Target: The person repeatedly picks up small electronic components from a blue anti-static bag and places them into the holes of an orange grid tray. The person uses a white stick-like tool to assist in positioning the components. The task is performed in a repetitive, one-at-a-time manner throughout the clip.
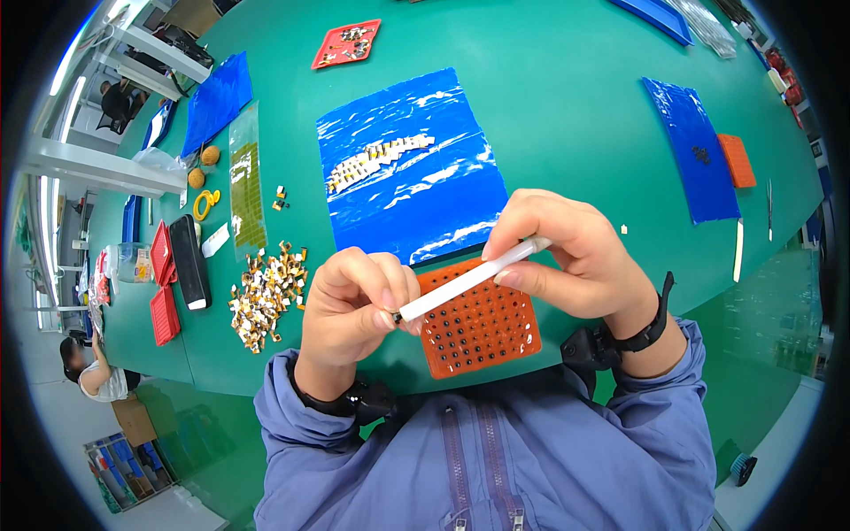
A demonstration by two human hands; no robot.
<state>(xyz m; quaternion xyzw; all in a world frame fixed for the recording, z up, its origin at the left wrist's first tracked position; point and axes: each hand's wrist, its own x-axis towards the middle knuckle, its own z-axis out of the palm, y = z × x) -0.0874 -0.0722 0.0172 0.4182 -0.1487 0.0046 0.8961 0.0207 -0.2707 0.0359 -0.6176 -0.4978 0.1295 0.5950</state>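
Note:
My right hand (567, 261) grips a slim white pen-like tool (460, 288) between thumb and fingers, slanting down to the left. At its lower left end, my left hand (359, 305) pinches a tiny dark and gold part (398, 316) against the tool's tip; the fingers partly hide it. Below both hands lies an orange tray (531, 341) with rows of holes, several filled with small black pieces. Just beyond is a blue sheet (416, 208) bearing lined-up small white and gold parts (381, 161). Left of my left hand sits a loose heap of similar parts (268, 296).
On the left are a black case (188, 261), red trays (165, 314), yellow scissors (205, 205) and a clear strip with a yellow-green grid (248, 190). A red tray (347, 44) stands far back. At right lie another blue sheet (695, 159), an orange tray (737, 161) and tweezers (769, 211).

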